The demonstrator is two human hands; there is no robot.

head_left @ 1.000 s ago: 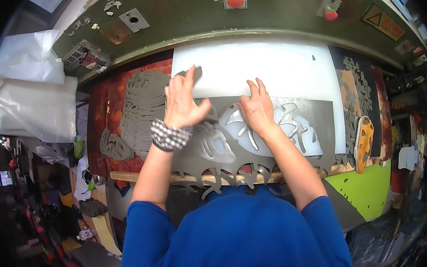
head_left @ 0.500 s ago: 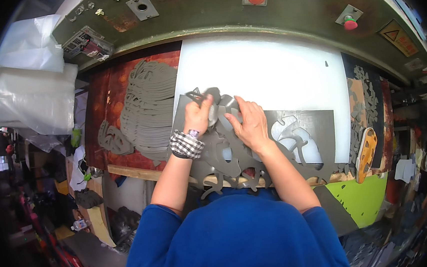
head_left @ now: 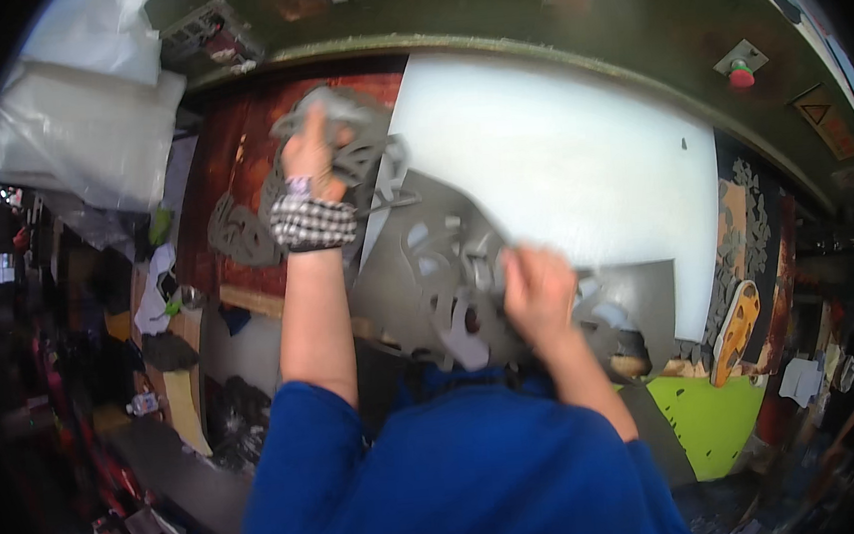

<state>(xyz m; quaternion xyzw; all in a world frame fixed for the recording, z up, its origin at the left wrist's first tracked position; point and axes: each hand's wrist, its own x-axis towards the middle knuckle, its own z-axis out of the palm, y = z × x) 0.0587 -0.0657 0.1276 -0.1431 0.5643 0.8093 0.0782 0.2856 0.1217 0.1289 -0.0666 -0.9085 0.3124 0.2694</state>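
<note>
My left hand point(head_left: 310, 161) is over the pile of grey cut-out pieces point(head_left: 276, 194) on the dark red board at the left. Its fingers close round a blurred grey cut-out piece point(head_left: 332, 102), which overlaps the pile in view. My right hand point(head_left: 541, 293) is closed at the edge of a grey sheet point(head_left: 388, 280) full of cut-out openings. That sheet is lifted and bent, and hangs over the near edge of the work surface in front of me. Motion smears both hands.
A white board point(head_left: 559, 156) covers the middle of the work surface, beneath a green machine beam point(head_left: 487, 11) with a red button point(head_left: 740, 75). To the right stand an orange sole-shaped piece point(head_left: 736, 333), grey scraps point(head_left: 751, 201) and a lime-green sheet point(head_left: 710, 425). Plastic bags point(head_left: 85, 123) hang at left.
My left hand has moved left, from the sheet to the pile, with grey pieces. The right hand has come nearer me and closed at the sheet, which has shifted and bent. The view has turned.
</note>
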